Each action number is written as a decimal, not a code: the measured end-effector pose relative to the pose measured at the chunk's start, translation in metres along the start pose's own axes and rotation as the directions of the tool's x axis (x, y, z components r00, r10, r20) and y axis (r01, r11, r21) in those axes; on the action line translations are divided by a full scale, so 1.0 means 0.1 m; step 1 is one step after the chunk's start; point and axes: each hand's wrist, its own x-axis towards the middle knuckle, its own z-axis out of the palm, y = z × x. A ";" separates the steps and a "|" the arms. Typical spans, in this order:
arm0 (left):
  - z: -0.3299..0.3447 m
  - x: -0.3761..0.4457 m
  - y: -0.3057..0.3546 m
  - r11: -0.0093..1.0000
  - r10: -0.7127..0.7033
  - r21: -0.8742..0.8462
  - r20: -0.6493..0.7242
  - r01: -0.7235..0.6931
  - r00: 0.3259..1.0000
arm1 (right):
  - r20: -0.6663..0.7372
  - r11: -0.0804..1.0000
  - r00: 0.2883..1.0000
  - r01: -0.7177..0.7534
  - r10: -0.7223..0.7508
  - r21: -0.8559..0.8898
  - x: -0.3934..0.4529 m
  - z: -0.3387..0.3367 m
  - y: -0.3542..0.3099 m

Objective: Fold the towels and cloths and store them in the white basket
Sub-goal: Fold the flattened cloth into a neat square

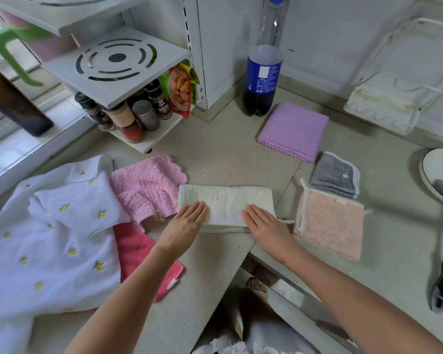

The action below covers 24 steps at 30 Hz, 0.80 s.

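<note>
Our fingers lie straight and flat, both palms pressing the pale green cloth (226, 200): left hand (187, 221) on its near left corner, right hand (262, 221) on its near right side. The cloth sits folded into a long strip at the counter's (215, 154) middle. At nine o'clock lie a pink towel (146, 185), a red cloth (138, 251) and a white banana-print towel (51, 226). At three o'clock rests a peach cloth (330, 223), at two a grey cloth (335, 176), at one a folded purple cloth (294, 130) beside a cola bottle (262, 77).
</note>
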 end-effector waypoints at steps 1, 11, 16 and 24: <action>0.02 -0.02 0.01 1.000 -0.005 0.001 -0.005 0.005 1.000 | -0.005 1.000 1.000 -0.017 0.017 0.004 0.00 -0.01 -0.01; 0.10 -0.17 0.10 0.994 -0.013 -0.109 0.045 0.017 0.999 | 0.050 0.996 0.998 -0.038 0.034 0.078 -0.10 0.06 -0.04; -0.28 0.13 0.19 0.821 -0.331 -0.540 -0.187 0.185 0.925 | -0.115 0.976 0.987 -0.086 0.111 0.198 0.22 -0.23 -0.05; 0.24 0.45 0.14 0.921 -0.231 -0.306 0.062 0.239 0.971 | 0.044 0.959 0.986 -0.168 0.162 0.230 0.70 0.17 -0.14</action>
